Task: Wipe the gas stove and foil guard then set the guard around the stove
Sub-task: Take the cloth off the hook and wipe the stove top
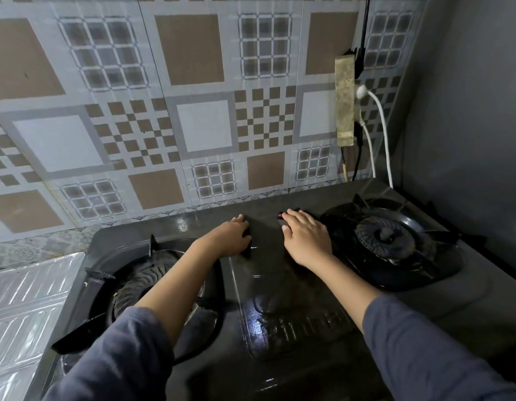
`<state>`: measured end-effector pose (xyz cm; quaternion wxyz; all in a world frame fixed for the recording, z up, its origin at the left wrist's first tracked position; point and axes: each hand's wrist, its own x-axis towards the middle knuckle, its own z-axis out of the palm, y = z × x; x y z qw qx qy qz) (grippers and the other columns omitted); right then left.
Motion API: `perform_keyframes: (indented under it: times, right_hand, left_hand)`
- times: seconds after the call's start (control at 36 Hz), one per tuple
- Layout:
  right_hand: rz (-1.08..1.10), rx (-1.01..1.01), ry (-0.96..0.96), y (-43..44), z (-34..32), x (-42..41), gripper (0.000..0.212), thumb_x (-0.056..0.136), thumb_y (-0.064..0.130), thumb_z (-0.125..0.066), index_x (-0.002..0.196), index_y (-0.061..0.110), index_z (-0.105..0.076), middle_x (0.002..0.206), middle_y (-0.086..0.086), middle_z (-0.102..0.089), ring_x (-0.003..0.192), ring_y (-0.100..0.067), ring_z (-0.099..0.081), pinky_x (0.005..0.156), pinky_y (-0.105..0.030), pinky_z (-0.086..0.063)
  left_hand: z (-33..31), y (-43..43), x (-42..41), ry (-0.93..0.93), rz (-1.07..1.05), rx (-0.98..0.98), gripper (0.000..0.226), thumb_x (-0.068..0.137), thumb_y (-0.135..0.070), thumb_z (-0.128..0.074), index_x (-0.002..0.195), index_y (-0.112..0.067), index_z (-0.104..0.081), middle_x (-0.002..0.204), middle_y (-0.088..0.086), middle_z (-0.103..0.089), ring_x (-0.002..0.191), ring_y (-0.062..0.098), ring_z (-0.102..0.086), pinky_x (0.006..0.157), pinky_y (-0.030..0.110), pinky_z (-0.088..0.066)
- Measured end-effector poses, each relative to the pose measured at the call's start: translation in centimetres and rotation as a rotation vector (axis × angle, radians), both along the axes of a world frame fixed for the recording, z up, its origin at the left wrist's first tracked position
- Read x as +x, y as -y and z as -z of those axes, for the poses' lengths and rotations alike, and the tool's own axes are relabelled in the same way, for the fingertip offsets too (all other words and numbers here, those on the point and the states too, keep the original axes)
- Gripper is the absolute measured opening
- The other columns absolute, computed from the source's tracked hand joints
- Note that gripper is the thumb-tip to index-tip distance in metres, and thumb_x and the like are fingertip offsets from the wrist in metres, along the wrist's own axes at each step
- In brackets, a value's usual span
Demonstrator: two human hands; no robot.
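Left hand (232, 238) lies curled, palm down, on the middle strip of the gas stove (279, 285), fingers bent over something small and dark at its right edge — cannot tell what, nor whether it is gripped. Right hand (306, 241) lies flat just beside it at 3 o'clock, fingers spread forward, tips touching a small dark thing with a red spot; a cloth or a fitting, cannot tell.

Both hands sit between the two burners: left burner (152, 285) at 7 o'clock of the left hand, right burner (387, 235) at 3 o'clock of the right hand. The stove top shines wet in streaks around the embossed centre panel.

Foil guard (28, 308) lies flat on the bench at 8 o'clock, just beside the stove's left edge, not yet set around it. Judged light and thin, easily creased, likely slippery if damp, edges possibly sharp — best taken by two opposite edges with both hands and stood up gently.

Stove itself judged heavy and stiff; pan supports stick up and could snag a cloth.

Room: tiled wall (193, 111) close at 12 o'clock, grey side wall (468, 111) tight at 3 o'clock. Power strip (345, 102) and white cable (381, 140) hang at the back right corner, in the guard's path there.
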<state>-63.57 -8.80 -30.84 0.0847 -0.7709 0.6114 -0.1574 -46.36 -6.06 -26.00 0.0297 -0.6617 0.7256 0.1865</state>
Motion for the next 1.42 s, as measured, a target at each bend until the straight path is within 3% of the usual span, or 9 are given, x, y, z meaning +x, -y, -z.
perform_keyframes:
  times: [0.17,0.28,0.61,1.14,1.42]
  right_hand:
    - [0.005,-0.005,0.004,-0.3,-0.2,0.1,0.043,0.099,0.032,-0.030,0.141,0.027,-0.034,0.153,0.009,-0.028,0.142,-0.014,-0.020,0.116,-0.038,-0.019]
    - [0.009,-0.007,0.011,-0.4,-0.2,0.1,0.042,0.099,0.032,-0.030,0.140,0.026,-0.035,0.152,0.009,-0.029,0.142,-0.014,-0.021,0.114,-0.038,-0.018]
    - [0.030,-0.009,0.005,-1.1,-0.2,0.8,0.041,0.099,0.030,-0.031,0.140,0.027,-0.036,0.152,0.009,-0.028,0.142,-0.015,-0.020,0.113,-0.039,-0.017]
    - [-0.410,0.052,-0.043,-3.2,-0.3,3.2,0.042,0.100,0.032,-0.028,0.142,0.033,-0.032,0.153,0.018,-0.024,0.142,-0.007,-0.016,0.114,-0.035,-0.013]
    - [-0.511,0.063,-0.005,-5.3,-0.3,3.6,0.040,0.100,0.030,-0.031,0.139,0.035,-0.037,0.150,0.020,-0.028,0.141,-0.004,-0.018,0.115,-0.034,-0.014]
  left_hand:
    - [0.0,-1.9,-0.7,-0.052,0.020,-0.008,0.053,0.098,-0.022,-0.036,0.145,-0.003,-0.019,0.157,0.011,-0.010,0.145,0.021,-0.010,0.114,0.026,-0.011]
    - [0.3,-3.1,-0.3,-0.062,0.029,-0.001,0.057,0.099,-0.023,-0.036,0.146,-0.003,-0.012,0.158,0.010,-0.003,0.146,0.022,-0.004,0.115,0.026,-0.006]
    - [0.9,-6.1,1.2,-0.013,0.030,0.038,0.077,0.094,-0.045,-0.039,0.147,-0.006,-0.001,0.157,0.008,0.010,0.146,0.018,0.005,0.117,0.027,0.001]
    - [0.6,-8.5,3.4,-0.132,-0.006,0.051,0.089,0.082,-0.054,-0.056,0.148,-0.019,-0.008,0.158,-0.007,0.000,0.145,0.011,0.000,0.118,0.032,-0.004]
    - [0.8,-8.4,3.5,-0.139,0.001,0.045,0.086,0.083,-0.052,-0.056,0.148,-0.019,-0.010,0.158,-0.004,0.000,0.146,0.012,0.000,0.118,0.032,-0.004]
